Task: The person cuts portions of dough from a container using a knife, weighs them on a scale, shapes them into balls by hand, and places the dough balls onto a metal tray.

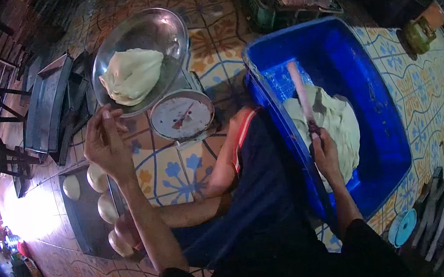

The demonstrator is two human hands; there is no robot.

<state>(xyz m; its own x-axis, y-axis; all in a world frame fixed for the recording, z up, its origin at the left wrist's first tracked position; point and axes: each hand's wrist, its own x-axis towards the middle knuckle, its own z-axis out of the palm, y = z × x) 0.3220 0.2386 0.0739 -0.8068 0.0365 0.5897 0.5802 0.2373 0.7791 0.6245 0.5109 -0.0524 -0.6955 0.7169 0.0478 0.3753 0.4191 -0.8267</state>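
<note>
My right hand (326,157) is wrapped round the dark handle of a long knife (301,91), its blade lying across the big mass of dough (337,129) in a blue plastic tub (384,111). My left hand (106,142) is raised at the near rim of a metal bowl (167,28), fingers loosely bent and somewhat apart, with nothing visible in them. Whether the fingertips touch the rim I cannot tell. In the bowl lies a lump of pale dough (134,76). The bowl sits tilted in view on a dial scale (182,115).
Several round dough balls (106,208) lie along a dark tray (84,224) at left. Metal pans (49,105) are stacked behind it. A dark crate (263,7) stands beyond the tub, a green gas cylinder (416,39) to the right. Wood pieces (440,216) and a turquoise lid (402,228) lie lower right.
</note>
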